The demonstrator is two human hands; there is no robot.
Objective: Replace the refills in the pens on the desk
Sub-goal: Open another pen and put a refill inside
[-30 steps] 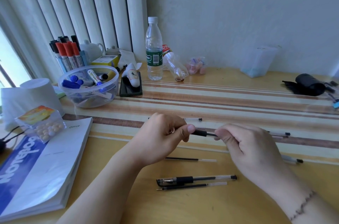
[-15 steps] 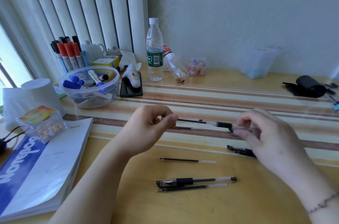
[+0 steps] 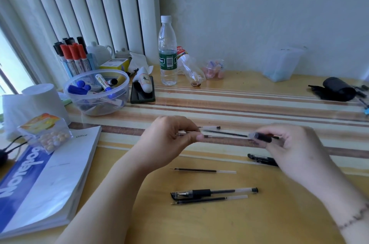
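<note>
My left hand [image 3: 169, 139] pinches the end of a thin black refill [image 3: 225, 133]. The refill runs rightwards into a clear pen barrel with a black grip [image 3: 263, 137], which my right hand [image 3: 295, 147] holds. Most of the refill is out of the barrel. Both hands hover just above the striped mat. A black pen cap [image 3: 261, 159] lies under my right hand. Nearer me lie a loose refill [image 3: 203, 170], a capped pen [image 3: 213, 192] and another refill [image 3: 209, 199] beside it. Another pen part [image 3: 211, 127] lies behind my hands.
A thick notebook [image 3: 50, 173] with a candy box [image 3: 46, 131] on it lies at the left. Behind it stand a bowl of markers [image 3: 97, 91], a phone [image 3: 142, 91] and a water bottle [image 3: 167, 51]. A black pouch [image 3: 337, 88] sits far right.
My hands were close together on the pen a second ago. They have moved apart, drawing the refill out of the barrel, and the black cap now lies on the desk.
</note>
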